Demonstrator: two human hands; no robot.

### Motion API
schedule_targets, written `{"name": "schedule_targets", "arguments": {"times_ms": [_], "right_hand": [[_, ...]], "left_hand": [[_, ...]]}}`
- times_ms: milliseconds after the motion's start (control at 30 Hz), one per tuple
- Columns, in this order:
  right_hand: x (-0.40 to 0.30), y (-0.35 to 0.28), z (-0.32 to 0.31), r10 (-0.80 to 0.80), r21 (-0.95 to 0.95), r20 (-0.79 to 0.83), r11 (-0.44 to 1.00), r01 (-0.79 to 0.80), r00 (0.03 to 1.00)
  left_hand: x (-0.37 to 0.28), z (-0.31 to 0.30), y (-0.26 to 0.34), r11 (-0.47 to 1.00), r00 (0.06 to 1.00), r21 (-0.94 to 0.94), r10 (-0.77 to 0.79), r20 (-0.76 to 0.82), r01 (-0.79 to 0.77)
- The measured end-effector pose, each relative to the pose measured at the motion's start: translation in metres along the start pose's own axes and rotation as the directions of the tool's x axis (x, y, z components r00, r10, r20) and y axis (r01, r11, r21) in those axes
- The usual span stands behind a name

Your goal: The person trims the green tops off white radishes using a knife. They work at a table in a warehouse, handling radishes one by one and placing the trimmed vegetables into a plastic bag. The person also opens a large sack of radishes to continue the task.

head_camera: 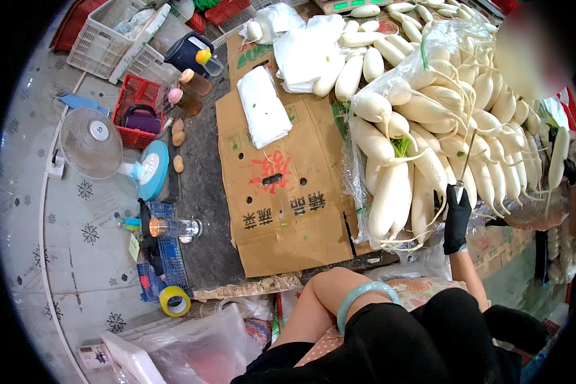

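Observation:
My right hand (pixel 458 218), in a black glove, grips a knife (pixel 468 156) with a thin blade pointing away from me. It is at the near edge of a big heap of white radishes (pixel 389 206), which lie in an opened clear plastic bag (pixel 353 182). The blade passes in front of several radishes; whether it touches them I cannot tell. Below the table edge my left arm (pixel 324 283) is bent, with a pale green bangle (pixel 342 314) on it. Past the bangle, black glove or clothing merges, so my left hand cannot be made out.
Flattened cardboard (pixel 288 240) covers the table's middle, with folded white plastic bags (pixel 264 108) on it. Bottles (pixel 188 102), a blue basket (pixel 173 249) and a fan (pixel 91 141) stand left. At right, another person's gloved hand (pixel 570 170) is beside a radish (pixel 558 158).

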State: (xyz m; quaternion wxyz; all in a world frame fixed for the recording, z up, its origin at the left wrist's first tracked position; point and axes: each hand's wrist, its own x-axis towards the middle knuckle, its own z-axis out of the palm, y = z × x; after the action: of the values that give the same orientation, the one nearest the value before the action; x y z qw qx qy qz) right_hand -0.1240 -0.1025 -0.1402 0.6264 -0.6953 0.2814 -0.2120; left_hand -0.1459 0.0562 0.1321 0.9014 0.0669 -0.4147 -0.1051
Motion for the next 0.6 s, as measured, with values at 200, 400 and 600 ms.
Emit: {"name": "schedule_targets", "arguments": {"times_ms": [200,400,600], "right_hand": [[0.004,0.005,0.003,-0.026,0.003,-0.01,1.0,0.026,1.0],[0.001,-0.002,-0.001,0.019,0.075,-0.003,0.997,-0.018,1.0],[-0.001,0.012,-0.004,-0.039,-0.001,-0.014,0.999,0.039,0.999]], "left_hand": [[-0.001,0.008,-0.012,0.999,0.999,0.022,-0.031,0.023,0.031],[0.002,0.009,-0.009,0.996,0.997,0.09,-0.032,0.064,0.026],[0.003,-0.095,-0.008,0.18,0.997,0.982,0.049,-0.06,0.051]]}}
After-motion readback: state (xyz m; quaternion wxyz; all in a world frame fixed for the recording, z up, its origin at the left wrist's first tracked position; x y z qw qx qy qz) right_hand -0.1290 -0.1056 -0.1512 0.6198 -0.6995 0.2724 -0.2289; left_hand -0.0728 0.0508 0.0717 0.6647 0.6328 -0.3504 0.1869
